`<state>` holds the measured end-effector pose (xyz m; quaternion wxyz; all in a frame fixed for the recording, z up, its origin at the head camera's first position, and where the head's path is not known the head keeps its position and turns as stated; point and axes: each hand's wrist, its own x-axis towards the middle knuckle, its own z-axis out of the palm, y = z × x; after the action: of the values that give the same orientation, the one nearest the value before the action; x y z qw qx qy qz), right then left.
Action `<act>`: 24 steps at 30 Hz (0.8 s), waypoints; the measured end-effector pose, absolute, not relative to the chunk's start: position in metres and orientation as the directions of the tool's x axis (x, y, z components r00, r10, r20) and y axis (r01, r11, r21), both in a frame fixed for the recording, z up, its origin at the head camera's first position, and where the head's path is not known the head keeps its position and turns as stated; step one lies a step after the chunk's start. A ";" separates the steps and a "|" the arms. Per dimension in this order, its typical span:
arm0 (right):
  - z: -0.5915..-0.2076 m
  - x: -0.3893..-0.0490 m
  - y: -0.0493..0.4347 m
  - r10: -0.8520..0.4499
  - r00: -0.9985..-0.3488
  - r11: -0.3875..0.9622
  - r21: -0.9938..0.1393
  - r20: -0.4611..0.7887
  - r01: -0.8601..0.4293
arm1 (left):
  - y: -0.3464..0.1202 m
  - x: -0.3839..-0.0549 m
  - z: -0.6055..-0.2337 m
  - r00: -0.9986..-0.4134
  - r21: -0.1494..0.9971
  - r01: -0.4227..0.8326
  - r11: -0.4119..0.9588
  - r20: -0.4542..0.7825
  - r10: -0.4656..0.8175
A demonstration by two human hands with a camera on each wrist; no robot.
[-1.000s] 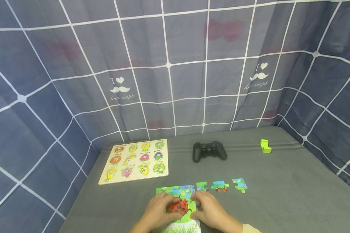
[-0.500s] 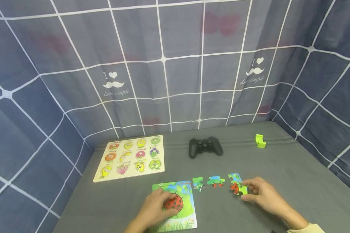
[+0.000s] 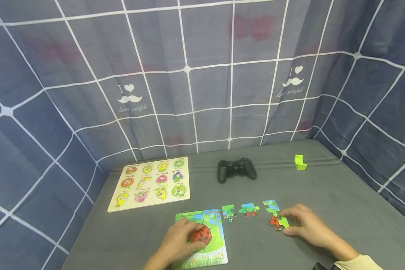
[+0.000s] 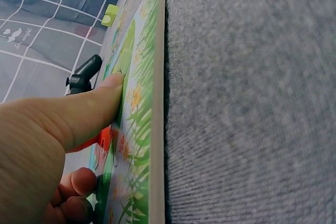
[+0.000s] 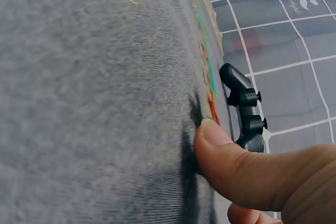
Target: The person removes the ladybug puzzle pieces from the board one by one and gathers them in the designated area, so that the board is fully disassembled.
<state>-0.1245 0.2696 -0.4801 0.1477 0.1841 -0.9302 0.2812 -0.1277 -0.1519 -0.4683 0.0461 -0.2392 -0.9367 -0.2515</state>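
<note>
My left hand point(image 3: 180, 240) rests on a ladybug jigsaw puzzle board point(image 3: 216, 258), its fingertips and thumb around the red spotted ladybug point(image 3: 201, 235). In the left wrist view, the left thumb point(image 4: 94, 106) lies on the board's face. Off to the right, my right hand point(image 3: 307, 225) pinches the edge of a red and green jigsaw piece point(image 3: 279, 222) low at the table. Just above that piece lies a blue and green piece point(image 3: 271, 206). Two more loose pieces, one green point(image 3: 228, 211) and one blue, green and red point(image 3: 249, 209), lie beside the board's upper right corner.
A fruit peg puzzle board point(image 3: 152, 204) lies at the back left. A black game controller point(image 3: 236, 168) sits at the back middle, and a small lime-green block point(image 3: 300, 162) stands farther right. A checked curtain point(image 3: 212, 90) hangs behind the grey-covered table point(image 3: 249, 247).
My right hand has left the board and carried the red and green piece to the right, down below the blue and green one. My left hand has stayed on the board.
</note>
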 end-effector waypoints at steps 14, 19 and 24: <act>-0.479 -0.120 0.272 -0.244 -0.892 0.774 -0.477 0.381 -0.416 | -0.153 -0.129 -0.468 -0.889 0.455 0.455 0.766 0.174 0.425; -0.480 -0.120 0.272 -0.253 -0.892 0.772 -0.478 0.376 -0.420 | -0.152 -0.127 -0.469 -0.883 0.450 0.467 0.761 0.200 0.424; -0.480 -0.120 0.272 -0.251 -0.896 0.773 -0.480 0.366 -0.414 | -0.152 -0.127 -0.469 -0.881 0.452 0.471 0.758 0.210 0.423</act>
<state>-0.1201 0.2718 -0.4804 0.1421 0.1786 -0.9309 0.2852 -0.1266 -0.1521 -0.4689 0.0475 -0.2388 -0.9363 -0.2532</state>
